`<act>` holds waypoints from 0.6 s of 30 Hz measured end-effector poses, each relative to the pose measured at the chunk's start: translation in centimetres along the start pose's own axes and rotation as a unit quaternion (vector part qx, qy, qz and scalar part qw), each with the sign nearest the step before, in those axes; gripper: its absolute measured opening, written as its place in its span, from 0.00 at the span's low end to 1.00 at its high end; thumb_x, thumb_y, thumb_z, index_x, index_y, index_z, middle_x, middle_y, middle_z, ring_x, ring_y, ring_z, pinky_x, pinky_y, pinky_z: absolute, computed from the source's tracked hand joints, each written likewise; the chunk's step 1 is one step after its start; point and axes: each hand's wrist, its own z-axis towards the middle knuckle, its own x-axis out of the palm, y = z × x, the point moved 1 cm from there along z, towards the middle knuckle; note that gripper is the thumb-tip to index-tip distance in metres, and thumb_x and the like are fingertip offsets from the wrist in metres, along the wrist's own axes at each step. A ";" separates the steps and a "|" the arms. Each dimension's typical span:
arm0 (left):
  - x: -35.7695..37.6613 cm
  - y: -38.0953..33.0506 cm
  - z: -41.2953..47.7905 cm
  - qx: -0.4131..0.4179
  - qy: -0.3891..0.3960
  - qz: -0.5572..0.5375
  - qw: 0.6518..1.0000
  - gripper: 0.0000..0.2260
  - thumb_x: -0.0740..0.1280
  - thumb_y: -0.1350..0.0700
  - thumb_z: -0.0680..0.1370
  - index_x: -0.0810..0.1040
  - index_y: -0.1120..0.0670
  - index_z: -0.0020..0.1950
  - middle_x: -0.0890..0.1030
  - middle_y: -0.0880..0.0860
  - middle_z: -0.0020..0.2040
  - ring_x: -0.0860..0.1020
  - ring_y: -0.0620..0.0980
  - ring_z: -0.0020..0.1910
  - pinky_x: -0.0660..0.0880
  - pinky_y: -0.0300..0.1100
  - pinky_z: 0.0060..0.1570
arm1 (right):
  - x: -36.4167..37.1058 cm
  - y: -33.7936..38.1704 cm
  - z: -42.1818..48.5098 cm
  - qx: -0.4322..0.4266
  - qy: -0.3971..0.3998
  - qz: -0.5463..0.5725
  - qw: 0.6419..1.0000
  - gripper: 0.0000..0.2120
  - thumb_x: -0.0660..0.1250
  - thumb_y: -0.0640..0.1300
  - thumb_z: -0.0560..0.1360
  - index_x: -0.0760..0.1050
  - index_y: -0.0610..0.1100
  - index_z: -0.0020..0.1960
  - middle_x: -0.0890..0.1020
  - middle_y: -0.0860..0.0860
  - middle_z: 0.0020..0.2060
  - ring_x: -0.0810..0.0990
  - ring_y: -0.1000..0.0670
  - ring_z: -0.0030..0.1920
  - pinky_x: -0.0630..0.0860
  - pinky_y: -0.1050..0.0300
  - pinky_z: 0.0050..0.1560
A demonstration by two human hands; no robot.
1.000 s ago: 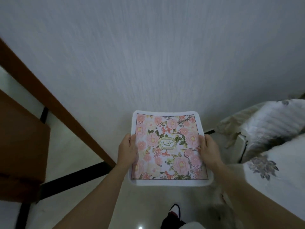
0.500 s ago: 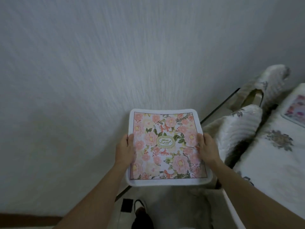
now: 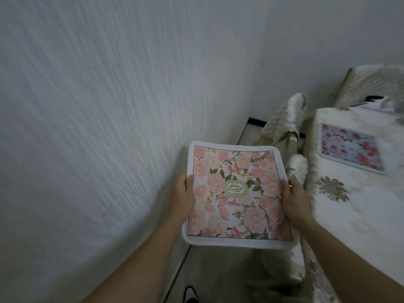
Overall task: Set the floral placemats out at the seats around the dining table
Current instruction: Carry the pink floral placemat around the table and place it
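Two hands hold one floral placemat [image 3: 237, 193] flat in the air, left hand [image 3: 182, 194] and right hand [image 3: 295, 199] pinching its side edges. Its long side points ahead. The cloth-covered surface [image 3: 349, 204], with another placemat [image 3: 349, 147], lies right, nearer the right hand.

Dim, flat indoor light, bluish-grey cast, no glare. Motion blur smears the wall [image 3: 109, 106] and right side; held placemat [image 3: 237, 193] sharp. Wide-angle bending at edges.
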 end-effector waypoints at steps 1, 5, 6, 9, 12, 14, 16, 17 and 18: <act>0.4 -0.6 1.5 0.006 0.017 -0.005 1.000 0.14 0.55 0.48 0.84 0.74 0.55 0.49 0.78 0.53 0.38 0.76 0.51 0.33 0.74 0.47 0.32 | -0.1 0.4 0.7 0.005 -0.017 -0.006 1.000 0.16 0.54 0.53 0.82 0.72 0.42 0.50 0.78 0.49 0.41 0.76 0.47 0.41 0.67 0.56 0.36; 2.0 -1.8 6.5 0.026 0.067 0.018 0.997 0.15 0.54 0.47 0.84 0.76 0.54 0.50 0.82 0.55 0.42 0.80 0.53 0.37 0.80 0.52 0.38 | -0.4 0.9 2.3 0.032 -0.072 -0.026 0.997 0.16 0.54 0.52 0.83 0.72 0.41 0.48 0.76 0.49 0.39 0.74 0.48 0.40 0.63 0.59 0.33; 2.5 -1.9 7.5 0.032 0.077 0.023 0.996 0.15 0.54 0.46 0.84 0.76 0.54 0.51 0.82 0.56 0.42 0.80 0.52 0.36 0.80 0.52 0.38 | -0.6 0.8 2.6 0.038 -0.084 -0.030 0.995 0.16 0.54 0.52 0.83 0.72 0.41 0.48 0.76 0.49 0.38 0.74 0.48 0.40 0.63 0.59 0.32; 4.1 -2.5 9.8 0.042 0.098 0.026 0.994 0.15 0.54 0.46 0.84 0.76 0.54 0.50 0.80 0.54 0.39 0.77 0.50 0.34 0.79 0.52 0.36 | -1.0 0.7 3.7 0.057 -0.108 -0.044 0.992 0.15 0.54 0.53 0.82 0.71 0.42 0.48 0.75 0.51 0.37 0.74 0.47 0.39 0.63 0.57 0.33; 5.5 -3.5 12.1 0.051 0.120 0.032 0.991 0.14 0.54 0.47 0.84 0.75 0.53 0.49 0.79 0.52 0.40 0.77 0.47 0.35 0.76 0.44 0.33 | -1.1 0.5 5.5 0.066 -0.126 -0.042 0.989 0.16 0.54 0.53 0.82 0.72 0.42 0.47 0.75 0.51 0.36 0.75 0.46 0.38 0.65 0.55 0.33; 6.6 -4.2 13.8 0.060 0.134 0.038 0.988 0.14 0.54 0.47 0.84 0.75 0.53 0.49 0.80 0.53 0.41 0.78 0.49 0.36 0.76 0.45 0.34 | -1.2 0.4 6.8 0.066 -0.137 -0.041 0.988 0.17 0.54 0.53 0.82 0.73 0.41 0.47 0.76 0.51 0.37 0.75 0.46 0.39 0.66 0.53 0.35; 7.9 -5.1 15.7 0.070 0.143 0.050 0.986 0.15 0.55 0.46 0.84 0.74 0.55 0.50 0.81 0.55 0.42 0.78 0.50 0.36 0.77 0.47 0.35 | -1.2 0.2 8.2 0.076 -0.148 -0.027 0.986 0.16 0.53 0.53 0.82 0.72 0.41 0.49 0.76 0.49 0.38 0.75 0.45 0.40 0.67 0.52 0.38; 8.6 -5.6 16.8 0.075 0.147 0.057 0.985 0.15 0.55 0.46 0.84 0.74 0.55 0.50 0.81 0.55 0.43 0.78 0.50 0.37 0.78 0.48 0.36 | -1.1 0.0 9.0 0.081 -0.153 -0.023 0.985 0.16 0.53 0.53 0.82 0.71 0.41 0.50 0.76 0.48 0.40 0.75 0.44 0.41 0.68 0.51 0.39; 9.4 -6.2 17.9 0.081 0.153 0.061 0.983 0.15 0.55 0.46 0.84 0.75 0.54 0.50 0.81 0.55 0.43 0.79 0.50 0.38 0.78 0.48 0.37 | -1.1 -0.1 9.9 0.086 -0.160 -0.021 0.983 0.16 0.53 0.53 0.82 0.71 0.41 0.50 0.76 0.47 0.41 0.74 0.44 0.42 0.68 0.51 0.40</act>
